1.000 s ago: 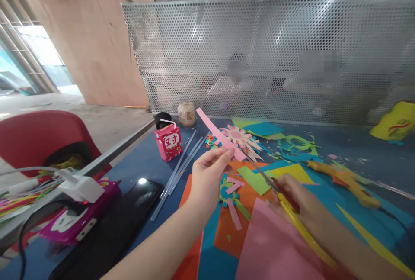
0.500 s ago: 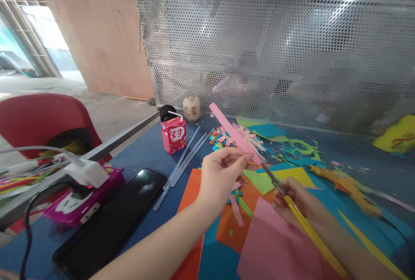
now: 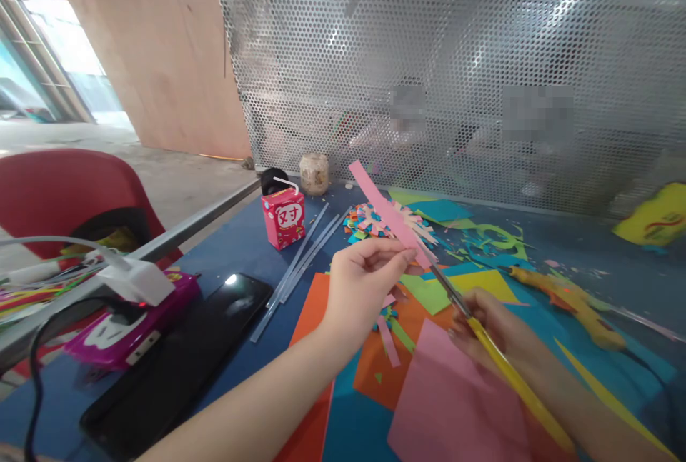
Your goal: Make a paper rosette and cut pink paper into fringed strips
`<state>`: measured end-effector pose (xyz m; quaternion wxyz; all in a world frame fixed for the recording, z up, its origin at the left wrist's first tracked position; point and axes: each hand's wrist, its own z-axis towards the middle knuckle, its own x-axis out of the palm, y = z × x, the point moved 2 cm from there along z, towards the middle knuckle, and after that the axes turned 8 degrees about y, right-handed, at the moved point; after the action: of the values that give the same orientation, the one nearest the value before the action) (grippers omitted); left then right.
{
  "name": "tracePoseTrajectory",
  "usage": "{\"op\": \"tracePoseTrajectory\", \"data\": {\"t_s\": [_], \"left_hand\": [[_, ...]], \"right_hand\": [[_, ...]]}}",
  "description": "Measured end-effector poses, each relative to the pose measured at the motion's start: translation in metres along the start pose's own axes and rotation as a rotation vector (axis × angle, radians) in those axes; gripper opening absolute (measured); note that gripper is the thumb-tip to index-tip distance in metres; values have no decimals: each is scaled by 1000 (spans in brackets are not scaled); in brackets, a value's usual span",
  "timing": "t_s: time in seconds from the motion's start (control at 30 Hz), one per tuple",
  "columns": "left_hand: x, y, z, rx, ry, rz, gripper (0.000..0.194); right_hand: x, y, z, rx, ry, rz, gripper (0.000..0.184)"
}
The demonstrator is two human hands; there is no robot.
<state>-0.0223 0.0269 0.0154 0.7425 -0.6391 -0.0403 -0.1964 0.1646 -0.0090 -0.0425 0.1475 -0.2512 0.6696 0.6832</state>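
My left hand (image 3: 369,280) pinches a pink paper strip (image 3: 389,212) between thumb and fingers, and the strip slants up and away to the left. My right hand (image 3: 490,326) is closed on yellow-handled scissors (image 3: 482,337), seen nearly edge-on. Their metal blades meet the strip's lower end, just right of my left fingertips. Below my hands lie a pink paper sheet (image 3: 455,398), an orange sheet (image 3: 380,369) and a blue sheet (image 3: 356,419). Small cut paper pieces (image 3: 389,340) rest under my left hand. Fringed paper flowers (image 3: 375,219) lie behind it, partly covered by the strip.
Clear glue sticks (image 3: 300,265), a red drink box (image 3: 284,219) and a black phone (image 3: 182,369) lie to the left. A purple power strip (image 3: 128,326) has a white charger. A yellow glue gun (image 3: 568,305) lies right. A perforated metal screen (image 3: 343,69) stands behind.
The pink strip has turned a little, showing more of its broad face. My hands stay almost in place, with the scissors still against the strip's lower end. The view has tilted slightly.
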Motion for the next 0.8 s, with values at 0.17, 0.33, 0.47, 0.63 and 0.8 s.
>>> {"op": "tracePoseTrajectory", "data": {"t_s": [0.17, 0.33, 0.47, 0.63, 0.8], "left_hand": [[0, -1, 0, 8, 12, -11, 10], [1, -1, -1, 11, 19, -17, 11], [0, 0, -1, 20, 13, -15, 11], [1, 0, -2, 32, -8, -24, 12], [2, 0, -3, 21, -16, -36, 14]], "right_hand": [[-1, -3, 4, 28, 54, -17, 30], [2, 7, 0, 22, 7, -43, 33], [2, 8, -2, 53, 29, -28, 29], [-3, -2, 2, 48, 130, -59, 28], [-5, -10, 6, 35, 154, -53, 28]]}}
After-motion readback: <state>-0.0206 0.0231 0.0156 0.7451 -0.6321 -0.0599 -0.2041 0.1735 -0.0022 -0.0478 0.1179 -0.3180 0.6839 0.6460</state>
